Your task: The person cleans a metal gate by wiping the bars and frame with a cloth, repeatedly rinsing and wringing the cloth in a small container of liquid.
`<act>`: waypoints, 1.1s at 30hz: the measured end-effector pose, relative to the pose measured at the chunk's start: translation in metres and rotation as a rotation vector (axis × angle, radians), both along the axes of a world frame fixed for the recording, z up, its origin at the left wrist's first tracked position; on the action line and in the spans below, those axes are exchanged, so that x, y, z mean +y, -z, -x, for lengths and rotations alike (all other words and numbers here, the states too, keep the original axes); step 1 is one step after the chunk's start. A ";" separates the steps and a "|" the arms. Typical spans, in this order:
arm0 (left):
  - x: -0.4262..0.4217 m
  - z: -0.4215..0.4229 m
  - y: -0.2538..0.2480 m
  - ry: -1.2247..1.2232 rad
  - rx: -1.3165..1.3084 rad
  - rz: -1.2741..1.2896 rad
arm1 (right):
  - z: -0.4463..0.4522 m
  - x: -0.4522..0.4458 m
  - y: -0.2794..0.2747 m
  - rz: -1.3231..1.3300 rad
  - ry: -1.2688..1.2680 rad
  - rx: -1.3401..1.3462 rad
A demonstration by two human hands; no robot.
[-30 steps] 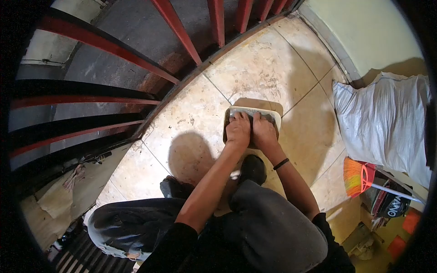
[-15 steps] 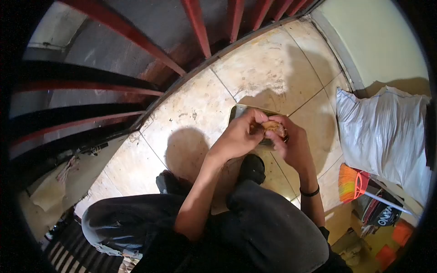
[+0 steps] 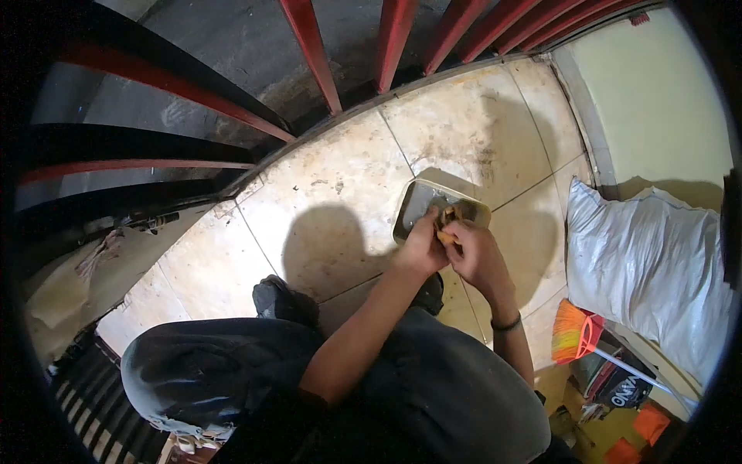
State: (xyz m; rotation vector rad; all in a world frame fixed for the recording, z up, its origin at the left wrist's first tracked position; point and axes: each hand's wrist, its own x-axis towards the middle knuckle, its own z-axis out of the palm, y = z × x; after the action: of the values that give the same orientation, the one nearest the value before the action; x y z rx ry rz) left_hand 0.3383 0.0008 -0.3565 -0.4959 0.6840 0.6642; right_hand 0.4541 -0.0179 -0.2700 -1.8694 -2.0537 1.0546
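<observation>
A brownish-orange lump point(image 3: 446, 225), too small and covered to name, is pinched between my two hands. My left hand point(image 3: 424, 249) closes on it from the left, thumb upward. From the other side my right hand point(image 3: 473, 251) has its fingers bent around it. Both hands are over the near part of a rectangular, pale-rimmed tub point(image 3: 453, 189) on the tiled floor. Greyish, wet-looking contents show in the tub's left part. Something dark lies just beyond my fingertips, partly hidden.
Red bars point(image 3: 309, 58) run along the far and left floor edge. A white woven sack point(image 3: 645, 271) leans by the wall at right. Below it are an orange broom point(image 3: 576, 332) and a black bag point(image 3: 627, 387). My shoe point(image 3: 284, 300) and bent knees are close below.
My hands have shifted down and toward me, turning the lump so it points more upright. More of the tub's inside shows. The camera view has tilted slightly.
</observation>
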 end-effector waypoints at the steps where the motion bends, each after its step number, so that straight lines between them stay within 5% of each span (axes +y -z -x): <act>1: 0.001 -0.002 0.009 0.067 -0.069 0.005 | 0.003 -0.002 -0.029 -0.011 0.017 0.041; 4: -0.014 -0.011 0.072 0.053 -0.393 -0.254 | 0.001 -0.011 -0.084 0.013 0.069 0.014; 5: -0.010 -0.016 0.059 0.037 -0.288 -0.009 | -0.001 -0.012 -0.100 0.018 0.075 0.011; 8: -0.012 -0.020 0.045 0.047 -0.111 0.014 | -0.011 -0.009 -0.126 0.065 0.126 0.154; 10: 0.003 -0.005 -0.024 0.161 -0.068 0.004 | -0.021 0.003 -0.127 0.008 0.234 0.140; 15: -0.014 0.017 -0.032 0.429 -0.129 -0.290 | -0.052 0.017 -0.014 -0.190 0.297 0.236; 18: -0.013 0.028 -0.036 0.448 -0.135 -0.299 | -0.051 0.011 0.036 0.154 0.433 0.330; 22: -0.001 0.024 -0.066 0.278 -0.161 -0.140 | -0.035 -0.008 0.041 0.455 0.754 0.665; 23: -0.001 0.022 -0.064 0.282 -0.163 -0.138 | -0.037 -0.007 0.050 0.773 0.577 1.374; 26: -0.008 0.020 -0.050 0.216 -0.400 -0.066 | -0.025 -0.012 0.053 0.957 0.487 2.099; 28: -0.010 0.018 -0.041 0.155 -0.616 -0.125 | -0.012 -0.009 0.051 0.581 1.042 1.164; 33: -0.020 0.019 -0.035 0.130 -0.594 -0.093 | -0.027 -0.010 0.081 0.661 0.887 1.206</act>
State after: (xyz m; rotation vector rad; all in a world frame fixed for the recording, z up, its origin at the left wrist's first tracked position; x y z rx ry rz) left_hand 0.3189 -0.0195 -0.3213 -0.5250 0.1220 0.3921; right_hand 0.4816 -0.0284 -0.3509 -1.3664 -0.1846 1.9072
